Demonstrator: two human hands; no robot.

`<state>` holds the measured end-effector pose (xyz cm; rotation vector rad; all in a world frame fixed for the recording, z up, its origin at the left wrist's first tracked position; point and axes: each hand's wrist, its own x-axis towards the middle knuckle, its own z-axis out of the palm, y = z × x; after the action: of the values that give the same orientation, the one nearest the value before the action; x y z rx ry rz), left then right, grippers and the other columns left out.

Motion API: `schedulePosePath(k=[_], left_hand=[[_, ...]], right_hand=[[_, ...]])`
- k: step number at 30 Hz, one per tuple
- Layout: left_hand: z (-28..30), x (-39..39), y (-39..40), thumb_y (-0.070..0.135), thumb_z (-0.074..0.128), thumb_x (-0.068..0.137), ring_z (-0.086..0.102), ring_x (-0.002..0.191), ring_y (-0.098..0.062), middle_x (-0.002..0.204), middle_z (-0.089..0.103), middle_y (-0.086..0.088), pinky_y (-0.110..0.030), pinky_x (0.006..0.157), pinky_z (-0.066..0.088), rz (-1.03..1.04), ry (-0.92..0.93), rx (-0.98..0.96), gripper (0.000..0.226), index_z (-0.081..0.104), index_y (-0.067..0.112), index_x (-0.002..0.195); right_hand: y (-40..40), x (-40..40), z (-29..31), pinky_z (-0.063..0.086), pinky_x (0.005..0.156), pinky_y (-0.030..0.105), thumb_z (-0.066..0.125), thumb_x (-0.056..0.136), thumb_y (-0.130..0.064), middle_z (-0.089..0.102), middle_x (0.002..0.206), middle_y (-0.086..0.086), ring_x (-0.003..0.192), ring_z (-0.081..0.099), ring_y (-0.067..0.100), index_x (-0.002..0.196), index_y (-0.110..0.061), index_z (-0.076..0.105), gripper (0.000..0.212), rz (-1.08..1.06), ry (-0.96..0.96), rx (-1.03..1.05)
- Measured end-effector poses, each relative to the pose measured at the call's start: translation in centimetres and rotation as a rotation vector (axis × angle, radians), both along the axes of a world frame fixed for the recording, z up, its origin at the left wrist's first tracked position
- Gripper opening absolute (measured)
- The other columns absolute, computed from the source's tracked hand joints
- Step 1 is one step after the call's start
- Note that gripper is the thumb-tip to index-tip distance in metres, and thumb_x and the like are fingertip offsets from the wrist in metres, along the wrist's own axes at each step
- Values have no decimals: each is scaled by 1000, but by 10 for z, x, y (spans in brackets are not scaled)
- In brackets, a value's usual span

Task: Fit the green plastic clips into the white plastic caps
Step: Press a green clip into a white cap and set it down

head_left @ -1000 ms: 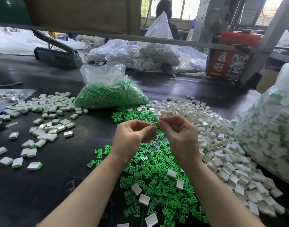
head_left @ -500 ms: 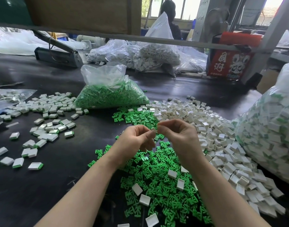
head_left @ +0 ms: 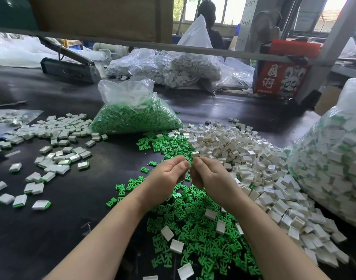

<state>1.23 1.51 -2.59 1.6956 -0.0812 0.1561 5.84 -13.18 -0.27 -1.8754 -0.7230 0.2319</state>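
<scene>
Our left hand (head_left: pixel 169 174) and right hand (head_left: pixel 210 174) meet fingertip to fingertip above the green clips (head_left: pixel 193 229), fingers curled; what they pinch is hidden.

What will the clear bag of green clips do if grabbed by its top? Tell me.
The bag of green clips would likely sag, since its thin film is slumped and crumpled. Its top looks open, so clips might spill. Probably light for its bulk.

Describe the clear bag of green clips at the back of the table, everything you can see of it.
The clear bag of green clips is thin, crinkled, see-through plastic, packed with small bright green clips. It lies slumped on the dark table, its loose mouth bunched upward at the top left. Loose green clips spill by its near right corner, and finished white pieces lie at its left. No hand touches it.
</scene>
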Motion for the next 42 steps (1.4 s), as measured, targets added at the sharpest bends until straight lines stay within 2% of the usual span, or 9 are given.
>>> schedulePosePath(k=[2,11,15,17,19,24,28,39,42], left_hand=[[-2,1,0,40,46,92,44,71,-9,72,49,10,-32,71,40,-31,-21,35,23,59,38,72],[-1,0,-4,36,45,89,58,75,10,75,65,26,-12,74,50,-73,37,19,25,70,39,87],[2,-1,-7,41,44,91,54,94,-21,103,61,-26,-55,95,45,-87,32,36,31,64,21,102],[2,-2,-8,41,42,92,59,101,-35,115,58,-33,-62,99,41,-68,24,46,28,66,29,100],[2,-2,-10,41,41,91,57,112,-43,116,61,-29,-59,101,42,-54,27,72,26,64,33,100],[-4,1,-12,34,39,99,62,111,-19,113,68,-5,-35,100,49,-47,-2,124,21,59,32,105],[-5,1,-15,21,37,106,63,101,2,109,67,6,-11,87,47,-23,-30,142,24,58,32,106],[-2,-1,-11,22,37,106,62,88,5,93,66,14,-12,79,46,-37,-65,203,23,58,28,100],[0,-1,-5,25,43,104,55,75,-4,80,59,10,-23,71,47,-11,-91,179,22,58,15,93]], right_hand=[[2,-2,-1,33,53,29,35,105,-23,48,48,-7,47,38,9,61,-17,48,46,-1,15,27],[3,1,-12,29,53,33,34,102,-28,43,45,-10,45,35,7,58,-22,43,45,37,35,49],[4,-1,-15,33,52,22,32,106,-31,50,46,-12,45,42,0,59,-26,49,50,3,-63,33],[5,-3,-15,33,50,12,33,106,-29,54,48,-19,47,48,-3,59,-29,51,51,-19,-104,13],[6,-4,-14,33,51,13,34,106,-29,55,49,-22,49,49,-3,59,-29,51,50,-36,-137,-23],[10,-7,-16,43,63,36,32,106,-28,57,61,-10,60,51,6,62,-25,52,48,-100,-181,-83],[11,-9,-18,44,66,38,30,105,-31,58,67,-5,66,54,12,62,-26,48,47,-155,-222,-120],[9,-7,-18,46,70,36,23,104,-42,61,75,-5,75,58,16,75,-24,54,46,-130,-322,-269],[6,-3,-14,42,64,35,21,101,-50,57,63,-5,61,53,12,68,-23,52,53,-103,-170,-165]])
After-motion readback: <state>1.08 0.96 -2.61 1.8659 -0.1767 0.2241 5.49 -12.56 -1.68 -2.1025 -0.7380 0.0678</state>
